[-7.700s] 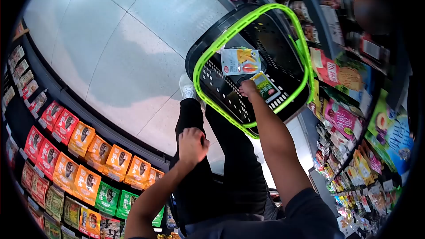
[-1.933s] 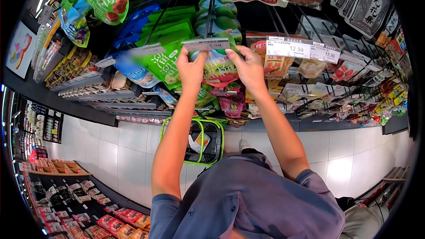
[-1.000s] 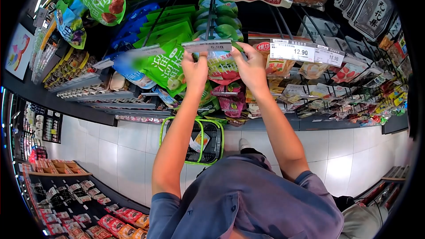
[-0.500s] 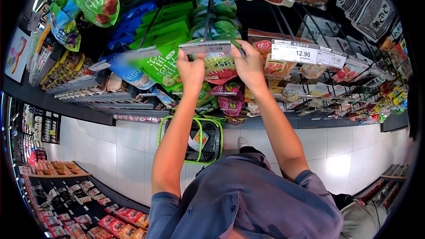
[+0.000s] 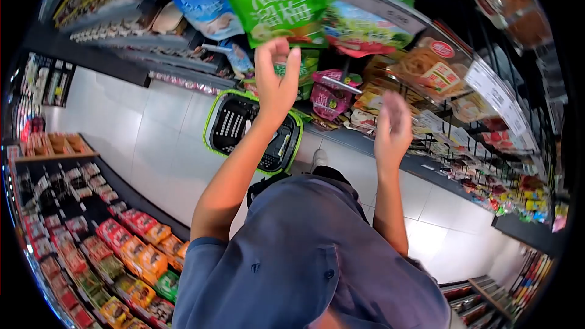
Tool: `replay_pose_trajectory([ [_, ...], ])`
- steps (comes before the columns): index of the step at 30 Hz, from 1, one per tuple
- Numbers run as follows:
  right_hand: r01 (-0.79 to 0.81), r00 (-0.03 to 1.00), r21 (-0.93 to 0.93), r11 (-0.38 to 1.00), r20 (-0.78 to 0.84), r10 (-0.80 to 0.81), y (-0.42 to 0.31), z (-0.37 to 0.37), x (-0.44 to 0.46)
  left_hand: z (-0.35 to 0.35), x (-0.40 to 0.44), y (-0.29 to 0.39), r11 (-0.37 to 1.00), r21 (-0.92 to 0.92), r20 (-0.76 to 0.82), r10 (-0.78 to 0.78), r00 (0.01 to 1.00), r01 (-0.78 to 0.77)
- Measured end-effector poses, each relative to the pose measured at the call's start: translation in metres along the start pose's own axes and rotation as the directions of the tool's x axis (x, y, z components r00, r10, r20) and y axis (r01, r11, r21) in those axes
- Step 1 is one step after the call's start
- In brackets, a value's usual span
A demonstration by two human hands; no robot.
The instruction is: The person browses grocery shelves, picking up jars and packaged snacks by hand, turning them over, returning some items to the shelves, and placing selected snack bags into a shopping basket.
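Note:
My left hand [image 5: 275,85] is raised just below a green snack bag [image 5: 286,9] with white lettering, thumb and fingers apart and holding nothing. Whether its fingertips touch the bag's lower edge, I cannot tell. My right hand [image 5: 393,131] is lower and to the right, slightly blurred, loosely curled with the thumb apart from the fingers, and empty. Nearest to it are hanging yellow and orange packets [image 5: 372,100]. Between the hands hang pink bags [image 5: 330,94]. Above them, a colourful bag [image 5: 365,27] is partly covered by a price tag holder [image 5: 381,6].
A black shopping basket [image 5: 231,119] with a lime-green rim stands on the tiled floor, in front of the shelf. A blue bag [image 5: 204,3] hangs at the upper left. Clear packs [image 5: 429,67] hang at the right, beside a price tag strip [image 5: 496,97]. Packets fill a low display [image 5: 131,240].
Both hands have let go of the price tag holder and bag and come down, moving apart. My view has tilted down and turned, showing more of the basket.

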State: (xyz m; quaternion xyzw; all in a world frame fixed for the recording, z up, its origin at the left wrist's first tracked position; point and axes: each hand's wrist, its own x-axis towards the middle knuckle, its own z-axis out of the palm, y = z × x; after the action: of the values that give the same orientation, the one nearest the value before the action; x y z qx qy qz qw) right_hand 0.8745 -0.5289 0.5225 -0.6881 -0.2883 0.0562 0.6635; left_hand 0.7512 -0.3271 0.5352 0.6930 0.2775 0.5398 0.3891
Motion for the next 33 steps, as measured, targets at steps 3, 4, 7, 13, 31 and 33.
replay_pose_trajectory([
  [3,-0.246,0.931,-0.178,0.953,0.231,0.284,0.082,-0.017,-0.069,-0.055,-0.074,-0.065,0.913,0.048,0.236,-0.404,0.884,0.405],
  [4,-0.333,0.888,-0.221,0.917,0.255,0.384,0.106,-0.02,-0.095,-0.076,-0.109,-0.099,0.885,0.143,0.287,-0.465,0.837,0.443],
  [7,-0.308,0.822,-0.423,0.852,0.332,0.462,0.175,-0.038,-0.158,-0.154,-0.233,-0.197,0.655,0.559,0.386,-0.748,0.539,0.508],
  [13,-0.664,0.523,-0.42,0.619,0.331,0.785,0.214,-0.053,-0.18,-0.274,-0.386,-0.25,0.155,0.838,0.044,-0.975,0.218,0.523],
  [31,-0.653,0.187,-0.711,0.262,0.184,0.965,0.197,-0.029,-0.286,-0.202,-0.365,-0.396,0.119,0.794,0.091,-0.993,0.078,0.595],
  [33,-0.65,0.191,-0.712,0.267,0.187,0.964,0.196,-0.018,-0.295,-0.198,-0.364,-0.409,0.12,0.822,0.128,-0.991,0.025,0.557],
])
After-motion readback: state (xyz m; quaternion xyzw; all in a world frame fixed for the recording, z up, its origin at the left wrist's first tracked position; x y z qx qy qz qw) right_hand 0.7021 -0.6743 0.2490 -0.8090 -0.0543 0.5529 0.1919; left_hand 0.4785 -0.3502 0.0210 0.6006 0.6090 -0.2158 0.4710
